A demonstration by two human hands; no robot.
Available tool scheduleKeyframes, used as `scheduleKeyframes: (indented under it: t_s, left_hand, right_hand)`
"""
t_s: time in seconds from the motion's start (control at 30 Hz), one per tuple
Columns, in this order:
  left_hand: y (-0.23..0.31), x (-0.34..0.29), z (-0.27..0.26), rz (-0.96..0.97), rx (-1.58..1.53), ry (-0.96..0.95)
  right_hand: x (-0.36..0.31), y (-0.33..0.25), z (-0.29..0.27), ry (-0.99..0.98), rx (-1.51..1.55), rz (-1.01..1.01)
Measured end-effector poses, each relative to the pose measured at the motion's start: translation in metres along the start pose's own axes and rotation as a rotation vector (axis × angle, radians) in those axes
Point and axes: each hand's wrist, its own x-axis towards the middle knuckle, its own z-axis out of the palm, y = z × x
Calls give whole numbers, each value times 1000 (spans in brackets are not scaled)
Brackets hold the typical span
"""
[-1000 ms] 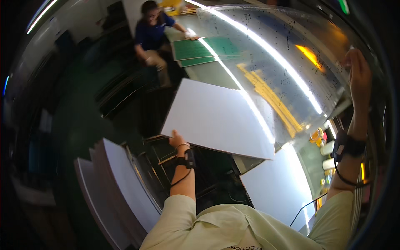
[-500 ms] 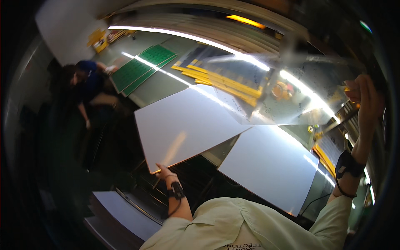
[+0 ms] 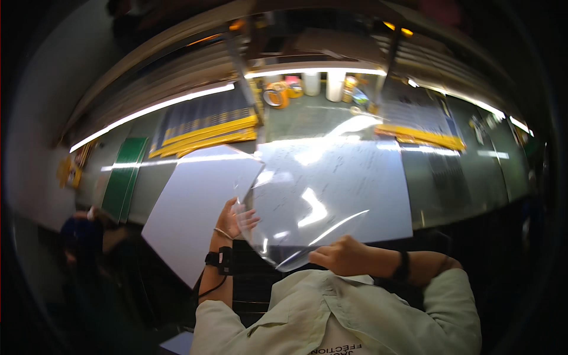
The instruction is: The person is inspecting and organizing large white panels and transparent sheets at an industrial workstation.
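Clear film [image 3: 305,192] we're gripping by its edge, right hand [image 3: 340,255] closed (light holds spare creases), left hand [image 3: 238,218] spread open, clasping nothing.

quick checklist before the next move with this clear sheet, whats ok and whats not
1. Right hand gripping the clear sheet: ok, closed on its near edge.
2. Left hand gripping the sheet: not ok, its fingers are spread.
3. Left hand touching the sheet: cannot tell, it is right by the left edge.
4. Clear sheet flat: not ok, it bows toward the person.
5. White boards lined up: not ok, the left white board is turned against the right white board.
6. Orange tape roll off the boards: ok, it stands beyond them.
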Motion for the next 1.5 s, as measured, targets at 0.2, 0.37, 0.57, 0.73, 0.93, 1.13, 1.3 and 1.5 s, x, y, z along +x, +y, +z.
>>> scheduleKeyframes:
  t_s: [0.2, 0.37, 0.57, 0.73, 0.93, 1.13, 1.3, 1.5]
  left_hand:
    - [-40, 87, -5, 86, 418, 139]
    - [-35, 80, 13, 187, 566, 272]
    - [-24, 92, 26, 236, 635, 293]
    - [-4, 105, 30, 338, 695, 311]
    - [-11, 110, 88, 382, 789, 187]
    - [-13, 129, 87, 408, 764, 182]
    - [15, 130, 88, 380, 838, 170]
    - [5, 136, 104, 368, 860, 194]
  right_hand:
    - [-76, 75, 95, 10, 497, 85]
    - [-263, 132, 143, 530, 915, 1462]
    - [-334, 183, 151, 1300, 1478, 1421]
    - [-330, 189, 140, 1410, 1473, 1423]
    - [-374, 205, 85, 1401, 1245, 1439]
    - [-399, 214, 103, 1115, 1388, 1485]
    - [-417, 224, 98, 1113, 938, 1638]
    - [-415, 242, 92, 850, 781, 1592]
